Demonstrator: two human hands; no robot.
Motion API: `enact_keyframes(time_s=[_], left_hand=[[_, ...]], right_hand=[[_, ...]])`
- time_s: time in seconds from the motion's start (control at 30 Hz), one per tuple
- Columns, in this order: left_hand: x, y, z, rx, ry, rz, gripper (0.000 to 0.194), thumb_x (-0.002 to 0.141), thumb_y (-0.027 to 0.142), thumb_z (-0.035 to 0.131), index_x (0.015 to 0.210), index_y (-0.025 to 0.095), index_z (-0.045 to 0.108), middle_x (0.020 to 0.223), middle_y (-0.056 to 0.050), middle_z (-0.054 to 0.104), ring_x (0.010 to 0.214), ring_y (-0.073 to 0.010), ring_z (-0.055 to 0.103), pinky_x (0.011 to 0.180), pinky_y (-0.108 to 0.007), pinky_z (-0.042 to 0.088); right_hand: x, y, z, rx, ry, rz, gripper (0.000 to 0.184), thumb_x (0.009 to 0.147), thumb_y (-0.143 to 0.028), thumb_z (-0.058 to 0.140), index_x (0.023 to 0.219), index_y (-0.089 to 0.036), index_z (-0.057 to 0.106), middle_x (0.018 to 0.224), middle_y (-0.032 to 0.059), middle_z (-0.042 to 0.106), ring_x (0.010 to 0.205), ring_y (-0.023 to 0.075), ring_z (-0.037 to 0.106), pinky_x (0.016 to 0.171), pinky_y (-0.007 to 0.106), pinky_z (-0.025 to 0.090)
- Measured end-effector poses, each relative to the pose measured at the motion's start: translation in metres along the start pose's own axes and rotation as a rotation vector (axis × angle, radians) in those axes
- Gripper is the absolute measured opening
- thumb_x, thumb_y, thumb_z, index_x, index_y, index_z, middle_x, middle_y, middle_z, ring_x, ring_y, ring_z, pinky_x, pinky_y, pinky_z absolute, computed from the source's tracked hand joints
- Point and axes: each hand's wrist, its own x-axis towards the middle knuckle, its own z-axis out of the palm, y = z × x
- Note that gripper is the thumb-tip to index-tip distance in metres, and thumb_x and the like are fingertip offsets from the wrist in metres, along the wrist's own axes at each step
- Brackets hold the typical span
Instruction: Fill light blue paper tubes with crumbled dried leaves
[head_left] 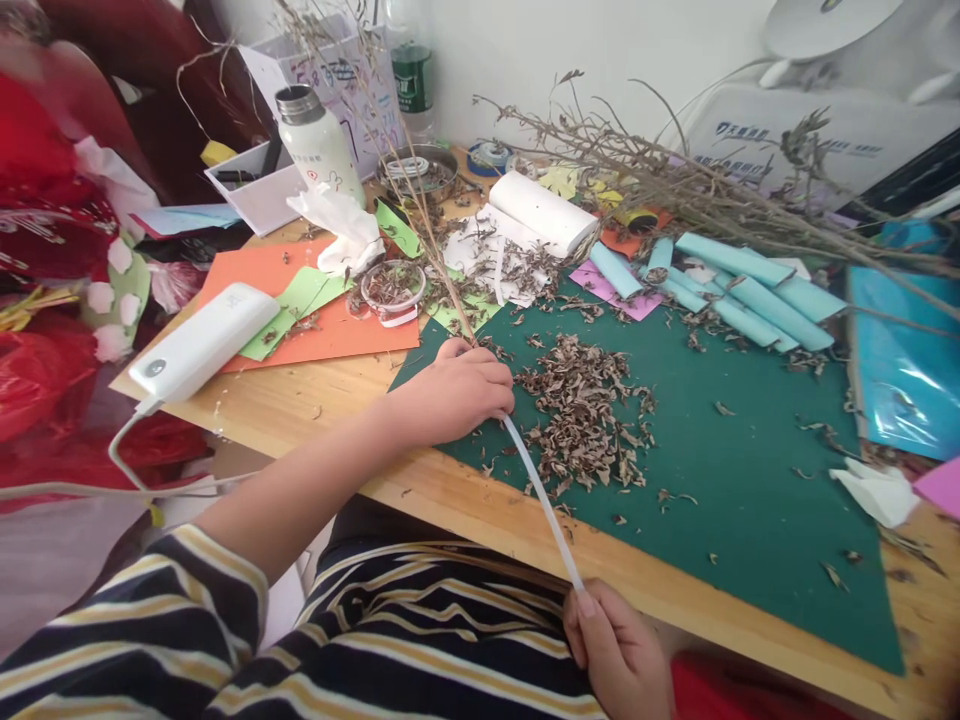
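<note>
My left hand (461,388) is closed over a bundle of thin, dry plant stems (442,265), which slants up and away from the fist. From beneath the same hand runs a narrow whitish strip (541,492), slightly bowed, down towards me. Its lower end is pinched between the thumb and fingers of my right hand (622,645), just off the table's front edge. What the strip does under my left hand is hidden. Right of that hand, a heap of dry, curled brown leaves (589,410) lies on a dark green sheet (750,470).
A white power bank (202,340) with a cable lies at left on orange paper (360,335). Behind stand an uncapped white bottle (319,140) and a small leaf-filled dish (392,288). Several light-blue paper rolls (776,310) and dry branches (675,170) lie at back right.
</note>
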Motion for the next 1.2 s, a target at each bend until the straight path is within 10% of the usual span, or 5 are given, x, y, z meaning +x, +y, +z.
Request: enact_keyframes(time_s=[0.4,0.93,1.2], left_hand=[[0.067,0.02,-0.037,0.159,-0.655,-0.216,0.007,0.061,0.013,0.067,0.061,0.018,0.061,0.06,-0.001,0.061,0.067,-0.0203,0.055,0.075,-0.04,0.029],[0.044,0.026,-0.04,0.321,-0.522,-0.175,0.006,0.071,0.026,0.059,0.076,0.022,0.06,0.083,-0.004,0.063,0.075,-0.02,0.056,0.062,-0.031,0.039],[0.024,0.025,-0.024,0.379,-0.331,-0.137,0.008,0.074,0.024,0.054,0.076,0.019,0.059,0.088,-0.005,0.062,0.083,-0.0223,0.054,0.065,-0.032,0.036]], right_hand=[[0.007,-0.002,-0.013,-0.109,-0.21,-0.051,0.044,0.079,-0.049,0.035,0.048,-0.019,0.041,0.041,-0.0015,0.041,0.041,0.0095,0.039,0.043,0.021,0.033],[0.01,0.002,-0.008,0.057,-0.244,0.011,0.045,0.074,-0.06,0.032,0.06,-0.018,0.041,0.04,-0.0055,0.037,0.037,0.0077,0.032,0.039,0.02,0.026],[0.004,-0.034,-0.03,-1.029,0.046,-0.191,0.036,0.082,-0.045,0.03,0.069,-0.021,0.054,0.057,0.0007,0.057,0.05,0.0139,0.048,0.043,0.022,0.022]])
